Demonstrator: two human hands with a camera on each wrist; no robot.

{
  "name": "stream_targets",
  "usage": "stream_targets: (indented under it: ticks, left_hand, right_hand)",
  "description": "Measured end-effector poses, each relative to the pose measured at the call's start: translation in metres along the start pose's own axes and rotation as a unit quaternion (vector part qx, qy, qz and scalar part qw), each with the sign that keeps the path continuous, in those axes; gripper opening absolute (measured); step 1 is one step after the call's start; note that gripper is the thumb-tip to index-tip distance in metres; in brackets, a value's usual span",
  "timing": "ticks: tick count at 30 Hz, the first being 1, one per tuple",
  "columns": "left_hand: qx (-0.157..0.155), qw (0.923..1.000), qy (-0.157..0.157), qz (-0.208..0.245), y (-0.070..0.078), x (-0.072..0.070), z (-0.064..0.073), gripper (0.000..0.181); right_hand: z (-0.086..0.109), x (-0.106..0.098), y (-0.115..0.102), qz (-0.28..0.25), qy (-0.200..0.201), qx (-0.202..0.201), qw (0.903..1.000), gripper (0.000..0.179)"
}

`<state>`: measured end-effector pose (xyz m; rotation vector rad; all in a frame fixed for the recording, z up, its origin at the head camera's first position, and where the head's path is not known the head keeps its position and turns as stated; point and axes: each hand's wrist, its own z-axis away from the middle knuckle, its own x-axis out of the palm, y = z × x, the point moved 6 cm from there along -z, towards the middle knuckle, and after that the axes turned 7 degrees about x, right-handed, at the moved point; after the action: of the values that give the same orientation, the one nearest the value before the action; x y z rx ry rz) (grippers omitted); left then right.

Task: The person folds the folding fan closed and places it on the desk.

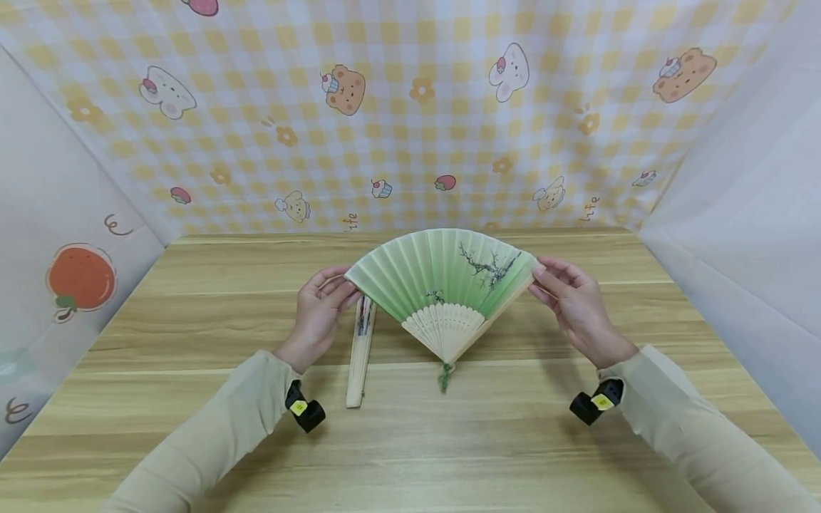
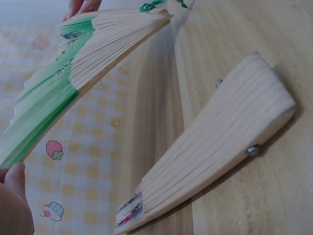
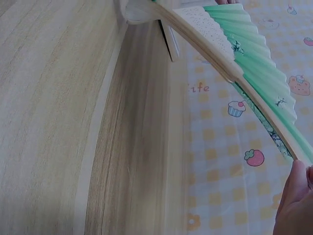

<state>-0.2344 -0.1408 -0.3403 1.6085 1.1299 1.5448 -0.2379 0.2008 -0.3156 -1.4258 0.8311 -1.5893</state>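
Observation:
A green folding fan [image 1: 442,278] is spread wide between both hands, with dark branches painted on its leaf and a green tassel [image 1: 445,377] at the pivot. My left hand [image 1: 321,306] pinches its left outer edge. The right outer edge is pinched by my right hand [image 1: 574,306]. In both wrist views the fan appears lifted off the table. A second folding fan [image 2: 210,142], folded closed with pale ribs and a bit of printed leaf, lies on the table below my left hand; its upper end is partly hidden in the head view.
The wood-grain table [image 1: 487,449] runs back to a yellow checked cloth [image 1: 410,142] with cartoon prints. White cloth walls [image 1: 757,185] stand at left and right. A black wrist camera [image 1: 304,407] is strapped on each wrist.

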Motion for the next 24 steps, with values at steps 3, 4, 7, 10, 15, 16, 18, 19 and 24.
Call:
stream_targets:
  ticks: [3,4,7,10,15,16,18,19,24]
  left_hand:
    - [-0.005,1.0000,-0.001,-0.001,-0.001,0.002,0.000,0.023]
    - [-0.008,1.0000,-0.002,-0.001,-0.001,0.002,-0.001,0.023]
    - [-0.009,1.0000,-0.002,0.001,0.000,0.003,-0.001,0.023]
    - [-0.004,0.9999,-0.007,0.009,0.003,0.005,-0.001,0.023]
    - [0.003,0.9999,-0.009,0.007,0.006,0.007,-0.001,0.023]
    - [0.003,0.9999,-0.010,0.003,0.006,0.007,-0.002,0.023]
    - [0.000,0.9999,-0.013,0.003,0.006,0.008,-0.002,0.023]
    - [-0.001,0.9999,-0.014,0.005,0.006,0.008,-0.002,0.023]
    - [0.000,0.9998,-0.022,0.005,0.007,0.011,-0.002,0.023]
  right_hand:
    - [0.000,0.000,-0.001,0.007,0.003,0.003,1.0000,0.015]
    - [0.000,0.001,-0.001,0.008,0.004,0.004,1.0000,0.015]
    - [0.000,0.001,-0.001,0.008,0.004,0.007,0.9999,0.016]
    - [0.000,0.001,-0.001,0.004,0.004,0.008,0.9999,0.015]
    - [0.000,0.002,-0.002,0.003,0.003,0.008,1.0000,0.016]
    - [0.000,0.003,-0.002,0.004,0.002,0.008,1.0000,0.016]
    - [0.000,0.004,-0.002,0.006,0.001,0.007,1.0000,0.016]
    - [0.000,0.005,-0.002,0.006,-0.001,0.006,1.0000,0.017]
    - [0.001,0.007,-0.002,0.005,-0.009,0.003,0.9999,0.019]
